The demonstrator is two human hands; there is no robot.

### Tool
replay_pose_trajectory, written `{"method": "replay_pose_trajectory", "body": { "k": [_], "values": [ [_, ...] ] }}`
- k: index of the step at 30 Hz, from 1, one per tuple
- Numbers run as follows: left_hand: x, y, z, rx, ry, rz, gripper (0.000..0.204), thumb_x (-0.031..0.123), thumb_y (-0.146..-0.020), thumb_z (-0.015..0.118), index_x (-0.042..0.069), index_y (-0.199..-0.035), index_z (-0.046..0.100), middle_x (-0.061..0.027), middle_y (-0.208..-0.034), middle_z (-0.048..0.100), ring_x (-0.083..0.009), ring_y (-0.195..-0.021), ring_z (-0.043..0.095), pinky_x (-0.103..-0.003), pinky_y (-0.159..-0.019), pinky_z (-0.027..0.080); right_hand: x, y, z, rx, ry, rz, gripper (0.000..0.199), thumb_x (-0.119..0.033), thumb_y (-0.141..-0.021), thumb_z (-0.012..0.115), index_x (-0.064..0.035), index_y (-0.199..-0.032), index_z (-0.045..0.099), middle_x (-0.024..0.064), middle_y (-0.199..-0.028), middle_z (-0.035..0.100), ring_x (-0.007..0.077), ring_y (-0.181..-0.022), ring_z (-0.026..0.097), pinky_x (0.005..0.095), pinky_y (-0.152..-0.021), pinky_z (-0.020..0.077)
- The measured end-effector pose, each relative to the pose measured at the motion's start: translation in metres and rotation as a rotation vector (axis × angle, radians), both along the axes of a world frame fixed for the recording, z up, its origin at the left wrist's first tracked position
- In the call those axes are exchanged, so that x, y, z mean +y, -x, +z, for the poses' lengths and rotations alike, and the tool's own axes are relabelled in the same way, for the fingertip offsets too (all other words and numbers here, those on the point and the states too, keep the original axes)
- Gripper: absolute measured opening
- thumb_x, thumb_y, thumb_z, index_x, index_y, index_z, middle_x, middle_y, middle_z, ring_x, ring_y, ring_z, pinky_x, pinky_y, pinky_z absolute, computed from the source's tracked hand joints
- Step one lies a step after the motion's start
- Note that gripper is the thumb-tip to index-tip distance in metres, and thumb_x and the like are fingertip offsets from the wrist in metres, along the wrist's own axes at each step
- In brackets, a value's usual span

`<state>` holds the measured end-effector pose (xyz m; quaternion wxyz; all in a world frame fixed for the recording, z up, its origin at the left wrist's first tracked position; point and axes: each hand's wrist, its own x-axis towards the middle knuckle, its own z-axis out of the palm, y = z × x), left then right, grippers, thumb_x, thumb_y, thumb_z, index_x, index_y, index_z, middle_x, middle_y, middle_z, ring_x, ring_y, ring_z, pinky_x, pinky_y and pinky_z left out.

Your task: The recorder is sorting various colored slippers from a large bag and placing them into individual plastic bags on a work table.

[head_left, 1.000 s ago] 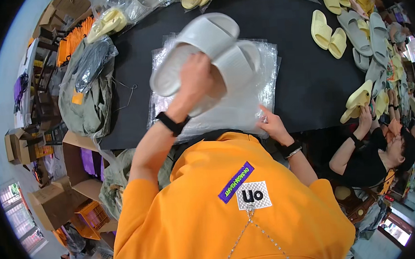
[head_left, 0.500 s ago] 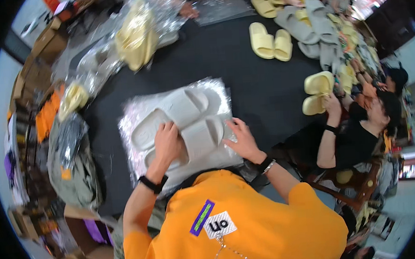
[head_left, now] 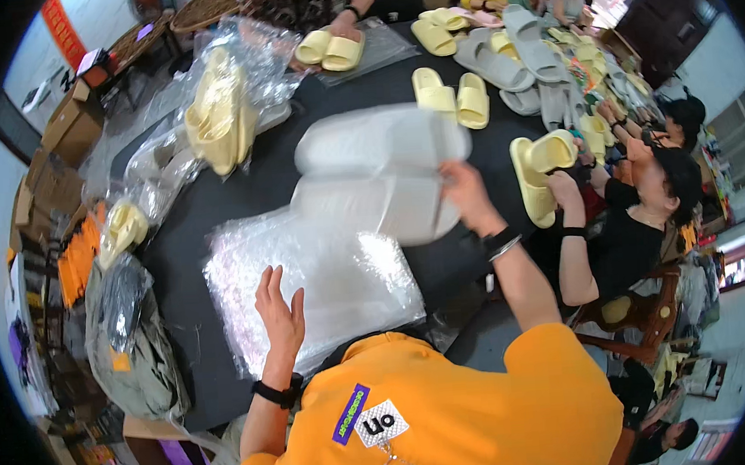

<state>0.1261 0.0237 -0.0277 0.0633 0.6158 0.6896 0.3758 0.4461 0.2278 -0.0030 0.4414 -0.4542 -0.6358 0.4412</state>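
Note:
A pair of light grey slippers is lifted off the black table, blurred by motion. My right hand grips the pair at its right end, fingers closed on it. Below and to the left lies a stack of clear plastic bags, shiny and flat. Above the near left part of that stack, my left hand is raised with its fingers apart, holding nothing. Both wrists wear black bands.
Yellow slippers wrapped in clear plastic lie at the far left. A loose yellow pair and a heap of grey and yellow slippers are at the far right. Co-workers handle yellow slippers at the right and far side.
My right hand has taken the grey slippers up off the plastic bags, away from me and to the right. My left hand has let go. A co-worker's yellow slippers appear at the far side.

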Motion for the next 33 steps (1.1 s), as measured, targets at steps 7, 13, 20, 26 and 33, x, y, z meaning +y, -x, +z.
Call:
{"method": "replay_pose_trajectory", "body": {
  "k": [7,13,20,26,33],
  "values": [
    [-0.033,0.013,-0.089,0.191,0.354,0.135,0.053,0.023,-0.073,0.064,0.016,-0.123,0.044,-0.014,-0.128,0.039,-0.0339,-0.119,0.034,-0.05,-0.094,0.027,0.035,-0.001,0.003,-0.351,-0.054,-0.379,0.069,-0.016,-0.077,0.063,-0.0011,-0.133,0.026,0.0214,-0.131,0.033,0.0318,-0.122,0.032,0.0388,-0.102,0.0241],
    [-0.047,0.01,-0.072,0.252,0.285,0.305,0.048,0.022,-0.076,0.062,0.014,-0.121,0.046,-0.0145,-0.13,0.037,-0.0325,-0.121,0.032,-0.048,-0.096,0.024,-0.101,0.107,-0.065,-0.588,-0.444,0.542,0.046,-0.025,-0.076,0.063,-0.0069,-0.117,0.051,0.0183,-0.124,0.043,0.0351,-0.116,0.038,0.046,-0.098,0.0277],
    [-0.114,0.075,-0.055,-0.627,-0.023,0.869,0.037,0.025,-0.091,0.042,-0.001,-0.117,0.048,-0.0155,-0.112,0.054,-0.0242,-0.104,0.051,-0.031,-0.09,0.037,-0.135,0.112,-0.122,-1.003,-0.396,0.561,0.056,-0.041,-0.082,0.051,-0.0173,-0.131,0.038,0.0164,-0.14,0.023,0.0355,-0.131,0.015,0.0576,-0.102,0.0042],
    [-0.126,0.07,-0.059,-0.541,-0.008,0.566,0.035,0.029,-0.087,0.05,0.001,-0.107,0.055,-0.0133,-0.098,0.059,-0.0235,-0.094,0.056,-0.031,-0.085,0.04,-0.134,0.113,-0.131,-1.013,-0.391,0.53,0.054,-0.044,-0.086,0.043,-0.0205,-0.134,0.034,0.0165,-0.142,0.019,0.0356,-0.132,0.012,0.0586,-0.101,0.0018],
    [-0.118,0.076,-0.063,-0.925,0.18,0.322,0.02,0.012,-0.082,0.058,0.0,-0.097,0.052,-0.0048,-0.079,0.057,-0.0112,-0.075,0.056,-0.026,-0.069,0.045,-0.133,0.125,-0.136,-1.025,-0.219,0.494,0.055,-0.049,-0.086,0.039,-0.0232,-0.135,0.032,0.0161,-0.144,0.013,0.0373,-0.133,0.004,0.0663,-0.095,-0.0012]
  ]
}}
